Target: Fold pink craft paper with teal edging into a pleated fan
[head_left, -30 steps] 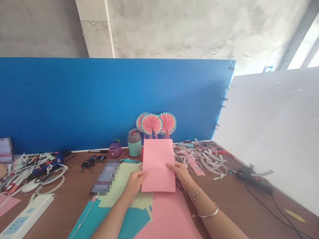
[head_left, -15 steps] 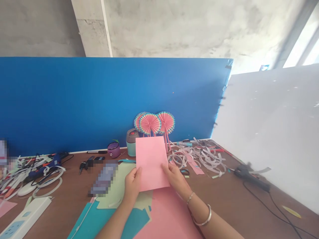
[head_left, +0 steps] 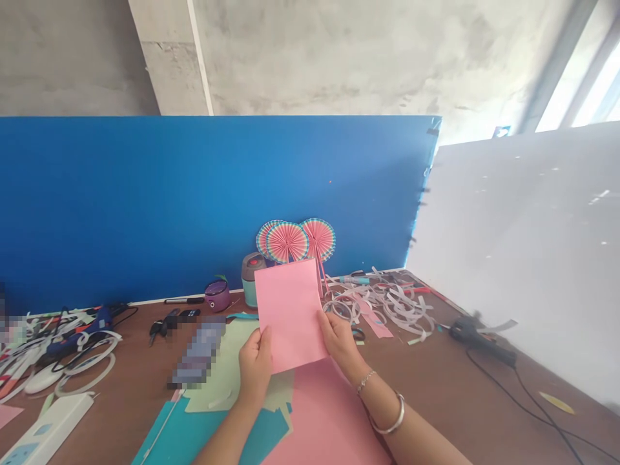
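Note:
My left hand (head_left: 255, 365) and my right hand (head_left: 340, 341) both grip a rectangular sheet of pink paper (head_left: 289, 314) by its lower side edges, lifted and tilted above the table. Under it lies a larger pink sheet (head_left: 324, 420), with a pale green sheet (head_left: 217, 381) and a teal sheet (head_left: 213, 433) to its left. A bangle and a thin bracelet (head_left: 382, 403) circle my right wrist. The pink sheet hides part of the paper fans (head_left: 287, 241) behind it.
A brown table (head_left: 130, 361) carries white paper strips (head_left: 382, 300), a glue gun (head_left: 477, 340) with its cord, a teal flask (head_left: 250, 281), keys, and a blurred object (head_left: 198, 354). A power strip (head_left: 48, 429) lies front left. Blue (head_left: 194, 194) and white (head_left: 523, 239) boards stand behind.
The held pink sheet has turned slightly, its top now leaning left. My hands have shifted a little with it, and the whole view has drifted slightly.

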The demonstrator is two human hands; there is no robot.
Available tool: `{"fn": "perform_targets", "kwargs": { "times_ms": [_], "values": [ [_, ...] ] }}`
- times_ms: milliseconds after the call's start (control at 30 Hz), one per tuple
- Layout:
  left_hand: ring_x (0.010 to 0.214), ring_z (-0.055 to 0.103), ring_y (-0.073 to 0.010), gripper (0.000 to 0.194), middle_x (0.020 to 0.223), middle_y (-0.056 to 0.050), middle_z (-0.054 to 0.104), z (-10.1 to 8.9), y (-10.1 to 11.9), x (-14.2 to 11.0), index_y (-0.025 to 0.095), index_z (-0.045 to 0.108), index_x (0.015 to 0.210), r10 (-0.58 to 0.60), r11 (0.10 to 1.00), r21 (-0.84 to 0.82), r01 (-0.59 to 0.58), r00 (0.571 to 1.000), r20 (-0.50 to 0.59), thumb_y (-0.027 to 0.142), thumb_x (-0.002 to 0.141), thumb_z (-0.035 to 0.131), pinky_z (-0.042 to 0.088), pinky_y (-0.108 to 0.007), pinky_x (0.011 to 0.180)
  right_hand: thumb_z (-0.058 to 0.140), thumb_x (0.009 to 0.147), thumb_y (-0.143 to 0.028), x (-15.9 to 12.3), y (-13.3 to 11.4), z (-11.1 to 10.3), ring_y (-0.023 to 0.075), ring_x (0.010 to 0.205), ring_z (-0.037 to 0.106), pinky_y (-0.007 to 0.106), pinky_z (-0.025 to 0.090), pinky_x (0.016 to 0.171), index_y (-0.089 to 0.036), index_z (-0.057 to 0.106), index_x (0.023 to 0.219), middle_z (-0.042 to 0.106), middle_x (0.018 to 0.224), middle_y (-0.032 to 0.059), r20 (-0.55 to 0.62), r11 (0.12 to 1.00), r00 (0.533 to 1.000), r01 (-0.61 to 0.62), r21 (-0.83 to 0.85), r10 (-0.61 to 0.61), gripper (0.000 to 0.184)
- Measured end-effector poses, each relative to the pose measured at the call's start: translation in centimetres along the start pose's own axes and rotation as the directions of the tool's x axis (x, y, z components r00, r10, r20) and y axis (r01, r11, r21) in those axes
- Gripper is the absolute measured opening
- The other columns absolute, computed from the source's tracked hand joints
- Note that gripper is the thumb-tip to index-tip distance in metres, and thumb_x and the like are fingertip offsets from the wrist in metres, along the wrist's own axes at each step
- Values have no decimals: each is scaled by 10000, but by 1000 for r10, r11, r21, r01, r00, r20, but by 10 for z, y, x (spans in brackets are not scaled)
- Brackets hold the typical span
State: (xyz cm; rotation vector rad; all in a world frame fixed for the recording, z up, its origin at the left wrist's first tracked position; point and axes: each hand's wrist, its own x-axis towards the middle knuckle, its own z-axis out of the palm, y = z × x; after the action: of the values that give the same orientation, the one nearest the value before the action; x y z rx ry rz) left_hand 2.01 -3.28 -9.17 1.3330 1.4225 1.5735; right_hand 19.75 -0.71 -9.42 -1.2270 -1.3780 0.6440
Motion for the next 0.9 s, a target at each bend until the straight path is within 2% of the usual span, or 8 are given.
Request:
{"fn": "perform_targets", "kwargs": {
  "times_ms": [67,167,233,333,533,633,767,900],
  "values": [
    [478,254,-108,404,482,72,256,-1,-2,2,225,344,536,6,1000,1,-6,1000,-29,499,783,509,238,-229,459,505,775,-565,-2,0,0,96,474,313,245,232,462,-202,426,555,357,521,-43,127,994,989,-81,70,72,432],
    [497,294,-118,392,500,62,309,-4,-5,4,219,401,561,14,1000,12,-13,999,-46,519,801,480,258,-230,473,641,693,-481,-5,-2,3,104,476,429,229,300,449,-183,558,671,500,581,-29,294,965,946,-195,176,137,311],
    [518,321,-125,395,517,54,337,-5,-7,6,216,421,576,24,999,24,-23,998,-54,531,809,466,273,-229,486,669,672,-463,-6,-5,3,105,468,462,224,312,446,-177,569,647,538,558,-25,334,947,931,-227,228,143,305],
    [504,307,-128,407,498,56,309,-7,-8,8,222,402,566,7,1000,26,-5,997,-74,541,815,454,257,-235,475,630,695,-531,-4,-7,2,101,421,486,216,306,432,-174,544,590,539,474,-28,379,919,913,-270,286,150,382],
    [470,266,-117,431,479,63,263,-9,-11,11,226,359,545,-31,999,-30,30,998,-63,557,795,474,214,-239,446,563,722,-606,-1,-2,-4,125,480,581,213,359,475,-145,591,676,625,518,18,495,855,854,-371,362,162,464],
    [456,248,-109,429,474,72,251,-9,-14,13,220,395,562,-52,998,-43,50,998,-32,580,779,479,209,-232,436,591,714,-593,0,5,-5,123,499,570,213,355,478,-139,610,694,626,553,17,515,839,840,-399,370,172,454],
    [472,252,-100,434,491,78,243,-7,-15,12,213,376,560,-20,1000,-15,20,1000,-5,572,778,484,228,-223,444,656,675,-567,3,14,-5,97,498,482,216,325,482,-148,636,673,596,581,-5,451,845,876,-367,389,173,420],
    [476,229,-93,433,493,82,227,-5,-16,11,214,340,565,-19,1000,0,19,1000,14,554,800,469,217,-220,442,662,669,-569,4,14,-4,90,485,418,223,300,493,-148,631,623,554,552,-12,430,836,885,-366,408,177,424]
  ]
}}
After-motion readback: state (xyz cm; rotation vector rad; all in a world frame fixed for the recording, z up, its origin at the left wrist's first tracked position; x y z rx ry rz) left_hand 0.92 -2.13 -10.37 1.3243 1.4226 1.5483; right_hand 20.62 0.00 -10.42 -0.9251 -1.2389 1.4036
